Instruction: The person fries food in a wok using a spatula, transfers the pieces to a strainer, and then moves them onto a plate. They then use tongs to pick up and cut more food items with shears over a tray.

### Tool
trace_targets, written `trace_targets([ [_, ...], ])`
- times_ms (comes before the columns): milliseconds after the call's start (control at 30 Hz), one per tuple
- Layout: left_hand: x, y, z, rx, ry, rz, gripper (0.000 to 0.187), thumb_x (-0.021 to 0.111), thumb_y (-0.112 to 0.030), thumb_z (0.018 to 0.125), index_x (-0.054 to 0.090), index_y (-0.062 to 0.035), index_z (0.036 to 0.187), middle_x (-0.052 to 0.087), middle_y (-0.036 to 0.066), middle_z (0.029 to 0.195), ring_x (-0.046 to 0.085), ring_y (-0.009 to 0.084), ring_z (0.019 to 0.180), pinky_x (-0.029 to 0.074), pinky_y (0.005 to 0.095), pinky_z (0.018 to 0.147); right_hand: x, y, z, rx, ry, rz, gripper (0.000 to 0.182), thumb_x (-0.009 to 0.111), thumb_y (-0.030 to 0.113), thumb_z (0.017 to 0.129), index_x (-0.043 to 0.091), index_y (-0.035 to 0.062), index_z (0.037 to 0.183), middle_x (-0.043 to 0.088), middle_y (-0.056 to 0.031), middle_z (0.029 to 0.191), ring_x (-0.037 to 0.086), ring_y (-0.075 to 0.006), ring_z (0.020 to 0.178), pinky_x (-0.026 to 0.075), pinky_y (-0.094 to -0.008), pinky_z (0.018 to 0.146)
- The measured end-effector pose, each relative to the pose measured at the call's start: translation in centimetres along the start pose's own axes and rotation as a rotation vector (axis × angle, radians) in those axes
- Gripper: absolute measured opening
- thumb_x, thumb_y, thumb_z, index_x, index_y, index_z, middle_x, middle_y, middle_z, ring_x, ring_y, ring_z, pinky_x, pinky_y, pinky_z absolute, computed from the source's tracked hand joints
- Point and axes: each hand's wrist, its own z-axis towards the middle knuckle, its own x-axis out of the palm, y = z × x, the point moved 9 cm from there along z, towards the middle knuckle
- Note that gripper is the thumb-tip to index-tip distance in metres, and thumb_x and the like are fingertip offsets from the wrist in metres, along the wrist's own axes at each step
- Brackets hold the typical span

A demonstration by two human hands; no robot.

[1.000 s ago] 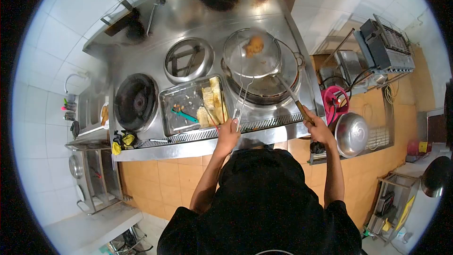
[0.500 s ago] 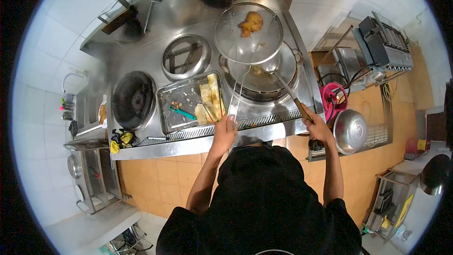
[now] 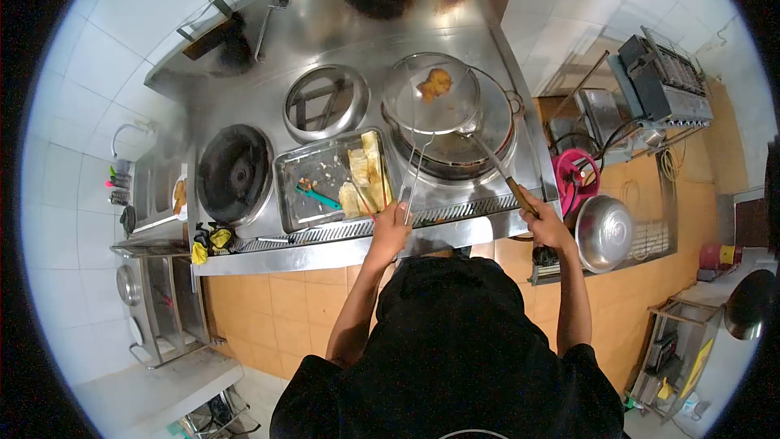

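Observation:
My left hand (image 3: pixel 390 232) is wrapped round the long wire handle of a round mesh strainer (image 3: pixel 406 102). A golden-brown fried piece (image 3: pixel 435 84) lies in the mesh. The strainer overlaps the wide pan (image 3: pixel 497 134) of liquid on the right burner. My right hand (image 3: pixel 548 223) grips the wooden handle of a ladle (image 3: pixel 501 169), whose metal head is by the strainer's right rim, over the pan. Close to my left hand lies a metal tray (image 3: pixel 286 205) with pale yellow food pieces (image 3: pixel 370 171) and a teal-handled tool (image 3: pixel 318 195). Thin sticks slant from the tray toward my left hand.
A dark wok (image 3: pixel 236 172) sits on the left burner, and an uncovered burner ring (image 3: pixel 325 103) is behind the tray. Dark-and-yellow cloths (image 3: pixel 213 240) lie at the counter's front left. Right of the stove are a pink basin (image 3: pixel 577 175) and a large metal bowl (image 3: pixel 604 233).
The strainer has come down toward the pan and nearer to me, with the fried piece still in it. My left hand has dropped slightly; the ladle stays beside the strainer.

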Motion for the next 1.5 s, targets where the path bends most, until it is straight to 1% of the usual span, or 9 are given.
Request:
trace_targets([
  [333,0.6,-1.3,-0.6,0.080,-0.001,0.003,0.029,0.043,-0.025,0.101,0.051,0.0001,0.088,0.051,0.006,0.065,0.047,0.0147,0.048,0.037,0.0312,0.044,0.0,-0.5,-0.1,0.002,0.000,-0.029,0.056,0.052,0.018,0.095,0.035,0.0282,0.148,0.061,-0.0078,0.094,0.046,-0.0106,0.052,0.042,-0.0286,0.046],
  [467,0.4,0.9,0.4,0.140,-0.041,0.086,0.030,0.043,-0.027,0.101,0.051,0.0000,0.089,0.051,0.005,0.066,0.046,0.0132,0.048,0.037,0.0297,0.044,-0.5,0.0,-0.1,-0.040,-0.041,-0.040,0.056,0.053,0.018,0.095,0.035,0.0282,0.148,0.060,-0.0056,0.085,0.046,-0.0106,0.052,0.042,-0.0289,0.046],
  [533,1.0,0.4,-1.2,-0.095,0.027,-0.121,0.030,0.045,-0.028,0.100,0.051,-0.0004,0.089,0.051,0.004,0.067,0.046,0.0115,0.050,0.036,0.0284,0.046,-0.1,-0.6,-0.7,-0.013,-0.030,-0.039,0.057,0.053,0.019,0.095,0.035,0.0282,0.148,0.058,-0.0041,0.079,0.046,-0.0105,0.052,0.042,-0.0289,0.046],
  [767,0.8,1.7,0.4,0.058,0.002,0.039,0.031,0.044,-0.029,0.101,0.050,-0.0019,0.087,0.050,0.005,0.066,0.042,0.0115,0.047,0.034,0.0294,0.043,0.2,-1.0,-0.5,0.005,0.002,-0.010,0.057,0.054,0.020,0.094,0.035,0.0280,0.148,0.050,-0.0015,0.066,0.044,-0.0100,0.050,0.039,-0.0282,0.044],
  [900,1.1,-0.1,-1.1,-0.067,0.030,0.031,0.032,0.042,-0.027,0.101,0.050,-0.0005,0.085,0.051,0.007,0.068,0.046,0.0134,0.052,0.036,0.0306,0.047,0.1,-0.6,-0.7,0.001,-0.013,-0.021,0.056,0.054,0.020,0.094,0.036,0.0273,0.147,0.057,-0.0058,0.079,0.046,-0.0110,0.050,0.041,-0.0287,0.044],
  [1033,1.4,1.4,-0.6,0.062,0.001,-0.034,0.030,0.041,-0.031,0.102,0.048,-0.0053,0.088,0.045,0.002,0.062,0.039,0.0094,0.048,0.031,0.0276,0.043,-0.2,-0.7,-0.8,0.039,-0.014,-0.025,0.055,0.054,0.020,0.095,0.037,0.0272,0.147,0.062,-0.0105,0.101,0.049,-0.0121,0.053,0.043,-0.0293,0.046],
  [1067,1.3,2.0,0.3,0.151,-0.021,-0.022,0.029,0.040,-0.037,0.103,0.046,-0.0107,0.092,0.039,-0.004,0.059,0.030,0.0043,0.043,0.024,0.0226,0.038,-0.2,-0.5,-0.7,0.035,-0.019,-0.021,0.055,0.054,0.020,0.095,0.037,0.0272,0.147,0.062,-0.0105,0.101,0.049,-0.0121,0.053,0.043,-0.0293,0.046],
  [1200,1.7,3.8,0.8,0.168,-0.032,-0.015,0.029,0.041,-0.037,0.102,0.045,-0.0109,0.090,0.039,-0.004,0.058,0.031,0.0052,0.043,0.024,0.0233,0.038,-1.0,-0.4,-0.4,0.018,-0.028,-0.057,0.056,0.054,0.020,0.095,0.036,0.0277,0.147,0.062,-0.0100,0.101,0.049,-0.0119,0.056,0.044,-0.0291,0.047],
  [1500,2.2,2.5,-0.2,-0.051,0.057,-0.158,0.027,0.042,-0.035,0.102,0.046,-0.0115,0.089,0.039,-0.004,0.058,0.031,0.0052,0.043,0.024,0.0227,0.039,0.0,-1.1,0.0,0.045,0.022,-0.015,0.056,0.053,0.019,0.095,0.036,0.0301,0.147,0.057,-0.0073,0.093,0.046,-0.0108,0.053,0.042,-0.0290,0.044],
])
